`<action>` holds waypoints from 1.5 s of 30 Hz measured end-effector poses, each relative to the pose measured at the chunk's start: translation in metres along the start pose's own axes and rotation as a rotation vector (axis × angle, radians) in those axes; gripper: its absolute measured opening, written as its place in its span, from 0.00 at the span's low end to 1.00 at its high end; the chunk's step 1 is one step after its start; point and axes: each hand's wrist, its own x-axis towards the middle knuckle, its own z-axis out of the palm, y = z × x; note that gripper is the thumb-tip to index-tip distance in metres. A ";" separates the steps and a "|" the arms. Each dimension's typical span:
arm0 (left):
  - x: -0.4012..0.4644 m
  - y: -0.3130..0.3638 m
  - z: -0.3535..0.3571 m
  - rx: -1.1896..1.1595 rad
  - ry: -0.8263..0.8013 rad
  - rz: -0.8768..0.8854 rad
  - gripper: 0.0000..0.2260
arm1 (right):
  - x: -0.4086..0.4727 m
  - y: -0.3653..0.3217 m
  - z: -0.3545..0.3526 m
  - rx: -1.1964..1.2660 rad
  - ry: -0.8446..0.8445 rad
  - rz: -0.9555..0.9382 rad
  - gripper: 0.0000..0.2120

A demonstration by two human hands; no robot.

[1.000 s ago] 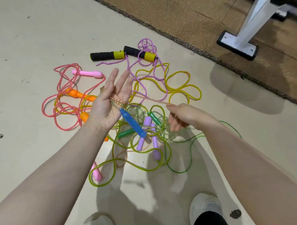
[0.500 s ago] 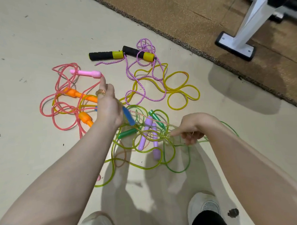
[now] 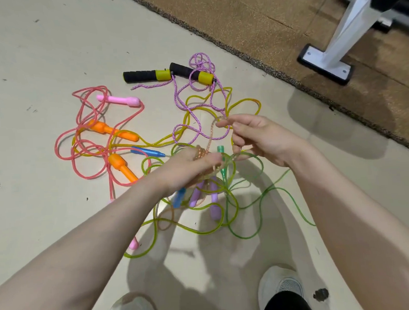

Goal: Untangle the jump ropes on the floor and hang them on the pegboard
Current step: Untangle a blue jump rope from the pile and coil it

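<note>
- Jump ropes point(image 3: 165, 142) lie in a messy pile on the pale floor point(image 3: 41, 44), just in front of the person's white shoes point(image 3: 280, 288).
- The left hand point(image 3: 190, 167) is curled around a bunch of clear orange rope point(image 3: 202, 152).
- The right hand point(image 3: 256, 136) pinches a loop of the same rope between thumb and finger, held up above the pile.
- One blue handle point(image 3: 147, 152) lies on the floor beside the left hand. Another blue handle point(image 3: 178, 198) hangs under that hand.
- Two purple handles point(image 3: 213, 201) and a green handle point(image 3: 221, 151) sit in the green rope point(image 3: 259, 199).
- Orange handles point(image 3: 113, 130) lie in the pink rope point(image 3: 80, 127) on the left.
- Black and yellow handles point(image 3: 148, 75) rest at the far side, near a brown mat point(image 3: 263, 23).
</note>
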 end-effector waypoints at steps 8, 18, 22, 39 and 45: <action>0.019 -0.019 -0.015 -0.334 0.311 -0.023 0.10 | 0.006 0.023 -0.012 -0.549 0.261 0.091 0.11; 0.026 -0.037 -0.031 -0.883 0.641 -0.189 0.09 | -0.002 0.037 -0.023 0.173 0.477 0.112 0.14; 0.028 -0.045 -0.036 -0.897 0.648 -0.200 0.10 | -0.003 0.041 -0.031 0.725 0.692 0.136 0.19; 0.018 -0.008 -0.015 -0.415 0.123 -0.090 0.09 | 0.014 0.040 0.004 -0.569 0.493 0.071 0.24; 0.029 0.000 -0.020 -0.379 0.451 0.002 0.11 | 0.008 0.010 0.038 -0.175 -0.220 0.030 0.11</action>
